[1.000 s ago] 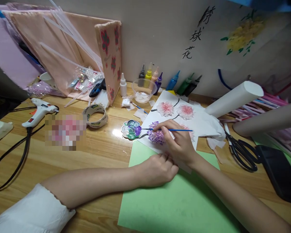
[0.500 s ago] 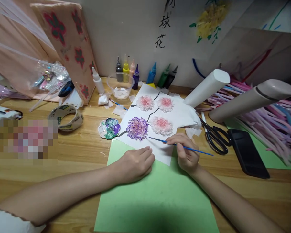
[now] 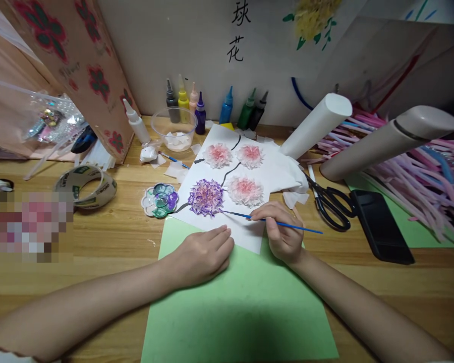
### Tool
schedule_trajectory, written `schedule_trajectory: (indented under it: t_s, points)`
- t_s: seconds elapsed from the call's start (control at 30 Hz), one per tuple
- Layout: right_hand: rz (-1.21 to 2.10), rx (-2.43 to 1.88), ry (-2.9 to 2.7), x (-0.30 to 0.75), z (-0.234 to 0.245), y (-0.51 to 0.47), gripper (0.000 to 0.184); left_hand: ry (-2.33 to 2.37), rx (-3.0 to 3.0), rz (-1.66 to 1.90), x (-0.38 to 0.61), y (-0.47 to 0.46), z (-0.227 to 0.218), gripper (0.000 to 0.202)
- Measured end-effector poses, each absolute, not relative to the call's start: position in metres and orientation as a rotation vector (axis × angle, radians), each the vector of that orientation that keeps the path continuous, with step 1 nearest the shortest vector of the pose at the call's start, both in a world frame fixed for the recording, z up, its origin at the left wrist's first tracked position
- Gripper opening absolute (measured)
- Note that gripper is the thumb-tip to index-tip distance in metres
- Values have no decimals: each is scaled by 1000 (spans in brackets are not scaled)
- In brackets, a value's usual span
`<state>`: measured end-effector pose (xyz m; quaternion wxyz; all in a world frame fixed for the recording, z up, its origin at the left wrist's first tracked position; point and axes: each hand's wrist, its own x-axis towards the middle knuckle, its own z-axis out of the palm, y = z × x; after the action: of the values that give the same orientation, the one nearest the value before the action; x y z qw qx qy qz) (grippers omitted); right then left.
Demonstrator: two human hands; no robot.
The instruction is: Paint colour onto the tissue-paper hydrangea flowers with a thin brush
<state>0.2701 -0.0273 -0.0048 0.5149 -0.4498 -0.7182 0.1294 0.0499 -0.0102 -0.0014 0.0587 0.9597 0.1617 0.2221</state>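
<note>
My right hand [image 3: 284, 231] pinches a thin blue paintbrush [image 3: 287, 225], its tip at the lower right edge of a purple-tipped paper flower [image 3: 206, 196]. That flower sits on a white sheet [image 3: 245, 236] with black painted stems. Three pink and white paper flowers, one of them nearest the brush [image 3: 245, 190], are on the same sheet. My left hand [image 3: 204, 253] lies flat, palm down, across the sheet's lower edge and the green paper [image 3: 227, 312] beneath, holding nothing. A flower-shaped paint palette [image 3: 160, 200] with green and purple paint is left of the sheet.
Several paint bottles [image 3: 200, 113] line the wall behind a clear bowl [image 3: 174, 128]. Tape [image 3: 85, 186] lies left. On the right are scissors [image 3: 331, 206], a phone [image 3: 382, 227], two leaning cylinders, one white [image 3: 318, 126], and pipe cleaners [image 3: 404, 186].
The whole view has shifted, so most things appear farther left and slightly higher. Against the sheet, both hands have hardly moved, and the brush tip stays beside the purple flower.
</note>
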Motion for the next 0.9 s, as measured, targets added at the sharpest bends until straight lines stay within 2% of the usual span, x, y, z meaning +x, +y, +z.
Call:
schedule_trajectory:
  t_s: [0.9]
  points:
    - [336, -1090, -1750, 270, -7, -25, 24, 485, 2941, 677, 50, -10, -1, 20]
